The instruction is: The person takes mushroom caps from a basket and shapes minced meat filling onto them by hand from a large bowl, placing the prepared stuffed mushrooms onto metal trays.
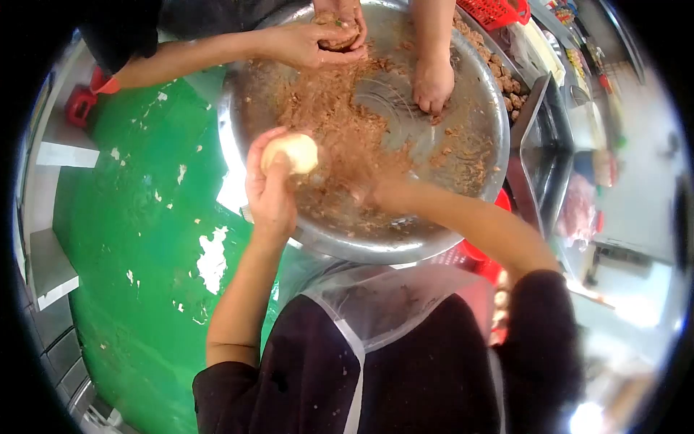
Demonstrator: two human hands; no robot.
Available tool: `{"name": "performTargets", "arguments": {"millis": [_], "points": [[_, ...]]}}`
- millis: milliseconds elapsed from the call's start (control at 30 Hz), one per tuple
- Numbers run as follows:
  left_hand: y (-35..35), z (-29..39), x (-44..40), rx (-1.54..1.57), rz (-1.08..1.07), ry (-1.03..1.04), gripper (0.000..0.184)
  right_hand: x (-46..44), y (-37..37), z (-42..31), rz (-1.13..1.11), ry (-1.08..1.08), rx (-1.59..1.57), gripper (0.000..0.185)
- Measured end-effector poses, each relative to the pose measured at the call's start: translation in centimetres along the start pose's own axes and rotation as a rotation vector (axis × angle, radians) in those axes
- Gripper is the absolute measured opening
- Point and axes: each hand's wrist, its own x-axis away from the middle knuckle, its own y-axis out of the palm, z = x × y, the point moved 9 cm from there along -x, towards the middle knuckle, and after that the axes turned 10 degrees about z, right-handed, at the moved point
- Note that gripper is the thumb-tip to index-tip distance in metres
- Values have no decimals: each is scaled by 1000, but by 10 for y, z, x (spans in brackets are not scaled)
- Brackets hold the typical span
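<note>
My left hand (271,184) holds a round, pale yellow piece (290,153) over the left part of a large metal bowl (329,244), thumb on top of it. Brown minced mixture (332,130) is spread across the bowl's bottom. My right hand (376,195) is down in this mixture near the bowl's front; its fingers are blurred and partly hidden. At the far side of the bowl, another person's hands (300,45) hold a lump of the mixture (340,32). One more hand (434,83) reaches into the bowl from the far right.
Brown lumps (499,72) lie beyond the bowl's right rim, near a red basket (499,11). A dark metal tray (538,145) stands at the right. Below on the left is green floor (144,239) with pale scraps. Red plastic (477,249) shows under the bowl's right edge.
</note>
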Motion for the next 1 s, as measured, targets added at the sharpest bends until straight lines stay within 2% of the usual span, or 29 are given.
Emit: {"name": "performTargets", "arguments": {"millis": [33,133,233,333,433,533,633,733,833,867,933,1000], "points": [[0,1,0,-25,-13,19,30,0,0,-2,-61,12,3,30],[3,2,2,-66,-26,38,29,-2,-50,-9,379,58,-126,27],[4,1,0,-37,-5,51,30,-25,-11,-22,290,32,-21,27],[0,3,-1,-69,19,75,29,-7,8,2,-6,145,-36,25],[2,7,-1,-103,42,101,28,20,-36,18,317,132,-362,22],[2,5,-2,-125,33,97,28,13,-13,51,503,217,-229,20],[2,3,-1,-71,42,73,27,-3,22,33,185,186,-88,20],[-5,2,-2,-182,75,123,27,-4,23,16,52,196,-121,20],[2,2,-3,-85,100,24,27,13,-8,8,-36,139,-437,18],[1,-3,-7,-98,64,29,27,20,-31,13,140,104,-469,18],[2,-16,-9,-137,42,-87,28,44,-73,15,490,27,-540,19],[11,-29,-6,-87,-1,-254,30,75,-114,17,677,227,-874,23]]}}
